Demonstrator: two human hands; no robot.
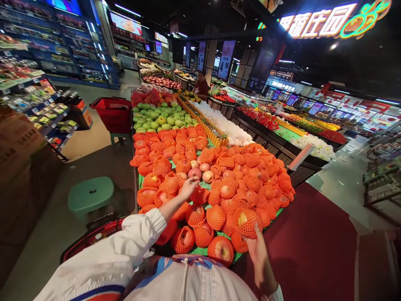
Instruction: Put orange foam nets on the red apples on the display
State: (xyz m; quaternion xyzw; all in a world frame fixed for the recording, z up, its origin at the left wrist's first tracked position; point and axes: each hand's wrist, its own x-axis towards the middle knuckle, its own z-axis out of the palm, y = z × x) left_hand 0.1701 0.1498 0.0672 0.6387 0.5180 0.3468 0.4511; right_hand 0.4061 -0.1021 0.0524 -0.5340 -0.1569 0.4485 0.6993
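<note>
Surface (198, 251) in front of me: green-lined, loaded with orange-netted apples (250, 184). Heap of green fruit (164, 117) sits beyond them. Green stool (90, 192) off to my left. My right grip (257, 248) holds one netted apple (246, 220) at the near right part of the pile, thumb on its side. My left grip (189, 188) reaches mid-pile, fingertips right at a bare apple (194, 173); can't tell if closed on it.
</note>
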